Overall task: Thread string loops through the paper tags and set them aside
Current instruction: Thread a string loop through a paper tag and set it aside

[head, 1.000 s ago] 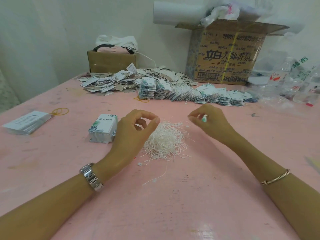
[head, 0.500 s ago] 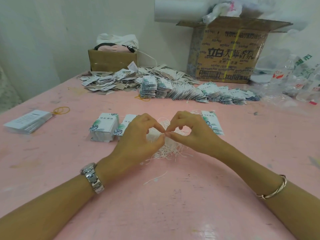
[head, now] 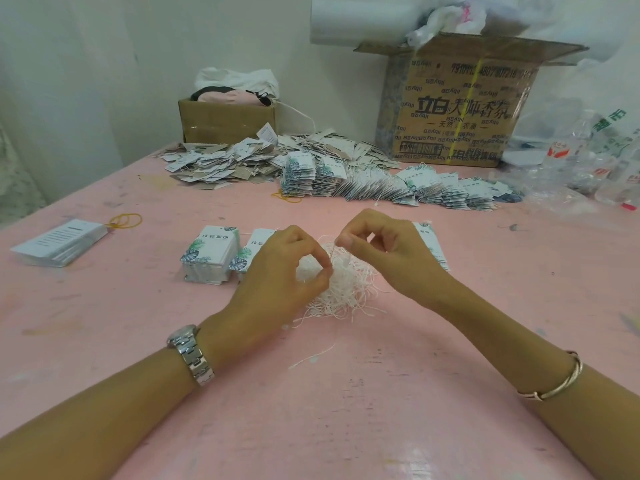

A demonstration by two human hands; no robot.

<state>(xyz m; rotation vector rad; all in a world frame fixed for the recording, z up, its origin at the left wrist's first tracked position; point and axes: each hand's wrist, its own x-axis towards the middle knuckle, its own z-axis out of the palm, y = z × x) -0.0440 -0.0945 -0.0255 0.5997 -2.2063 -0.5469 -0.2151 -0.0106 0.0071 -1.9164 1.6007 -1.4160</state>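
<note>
Left hand (head: pixel 277 271) and right hand (head: pixel 384 254) each pinch one white string (head: pixel 333 252) between thumb and forefinger, above the string pile (head: pixel 341 289) on the pink table (head: pixel 346 410). Stacked paper tags (head: pixel 209 254) lie just beside the left hand; a tag (head: pixel 431 242) shows behind the right hand.

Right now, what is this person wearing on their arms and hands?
Both forearms are bare, with no sleeves in view and no gloves. The left wrist carries a silver metal watch with a chunky link band. The right forearm wears a thin, gold-toned bangle that looks like two slim strands joined. No rings are visible.
</note>
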